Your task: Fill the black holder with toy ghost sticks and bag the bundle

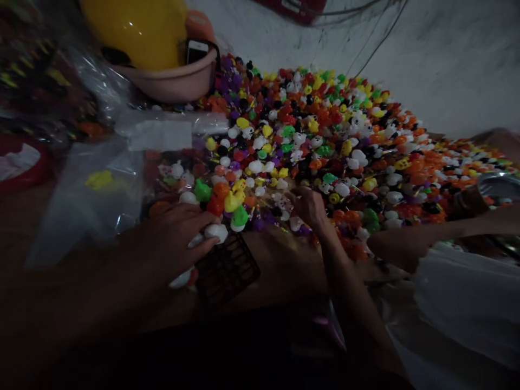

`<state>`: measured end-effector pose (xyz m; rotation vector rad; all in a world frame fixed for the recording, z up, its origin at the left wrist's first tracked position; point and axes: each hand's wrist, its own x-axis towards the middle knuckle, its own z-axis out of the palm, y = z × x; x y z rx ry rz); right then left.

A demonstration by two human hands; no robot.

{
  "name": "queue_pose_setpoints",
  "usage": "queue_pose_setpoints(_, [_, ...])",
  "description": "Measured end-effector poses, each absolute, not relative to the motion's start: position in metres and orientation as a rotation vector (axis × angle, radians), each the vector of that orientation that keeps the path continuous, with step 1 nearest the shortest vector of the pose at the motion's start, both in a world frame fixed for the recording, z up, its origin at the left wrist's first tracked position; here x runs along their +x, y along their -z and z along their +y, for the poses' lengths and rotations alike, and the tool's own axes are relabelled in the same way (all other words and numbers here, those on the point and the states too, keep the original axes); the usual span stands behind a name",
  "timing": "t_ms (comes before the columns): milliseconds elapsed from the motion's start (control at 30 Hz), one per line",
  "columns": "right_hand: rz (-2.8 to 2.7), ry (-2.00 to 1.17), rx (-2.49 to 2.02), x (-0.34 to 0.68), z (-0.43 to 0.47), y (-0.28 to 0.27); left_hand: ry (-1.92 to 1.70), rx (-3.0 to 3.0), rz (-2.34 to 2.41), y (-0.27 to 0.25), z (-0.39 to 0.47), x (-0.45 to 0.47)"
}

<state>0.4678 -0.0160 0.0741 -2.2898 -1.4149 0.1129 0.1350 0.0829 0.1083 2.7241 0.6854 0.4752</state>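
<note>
My left hand (179,230) is closed around a small white plastic toy (216,232), with thumb and fingers on either side of it. Beneath lies a black grid tray (239,265), whose far end is covered by green, yellow and red-orange toy figures (221,197). My right hand (311,208) reaches into the near edge of a big heap of small coloured toys (300,141). Its fingers are curled down by some whitish pieces (282,203); what they hold, if anything, cannot be made out.
Clear plastic bags (101,200) lie at the left, one with a yellow piece inside. Behind them a pink basin (174,81) holds a yellow helmet-like object (138,32) and a phone (197,50). Another person's arm (406,241) comes in from the right, above a whitish plastic bag (467,303).
</note>
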Motion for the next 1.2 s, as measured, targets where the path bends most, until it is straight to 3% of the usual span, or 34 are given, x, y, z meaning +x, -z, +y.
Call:
queue_pose_setpoints(167, [-1.431, 0.257, -2.499, 0.505, 0.021, -0.081, -0.397, 2.707, 0.678, -0.109, 0.084, 0.133])
queue_pose_setpoints(467, [-1.852, 0.148, -2.392, 0.507, 0.069, -0.077, -0.440, 2.661, 0.749, -0.113, 0.078, 0.130])
queue_pose_setpoints(633, [-1.821, 0.300, -2.335, 0.498, 0.062, -0.079, -0.440, 2.685, 0.690, -0.112, 0.079, 0.129])
queue_pose_setpoints(733, [-2.073, 0.182, -2.254, 0.480, 0.060, -0.076, -0.412, 2.687, 0.675, -0.115, 0.080, 0.131])
queue_pose_setpoints(933, [-2.114, 0.168, -2.363, 0.467, 0.075, -0.061, -0.167, 2.710, 0.771, -0.137, 0.074, 0.137])
queue_pose_setpoints(1067, [-1.800, 0.209, -2.093, 0.453, 0.054, -0.089, -0.181, 2.663, 0.784, -0.141, 0.073, 0.134])
queue_pose_setpoints(1200, [-1.503, 0.077, -1.500, 0.401, 0.003, -0.143, -0.236, 2.647, 0.719, -0.136, 0.075, 0.132])
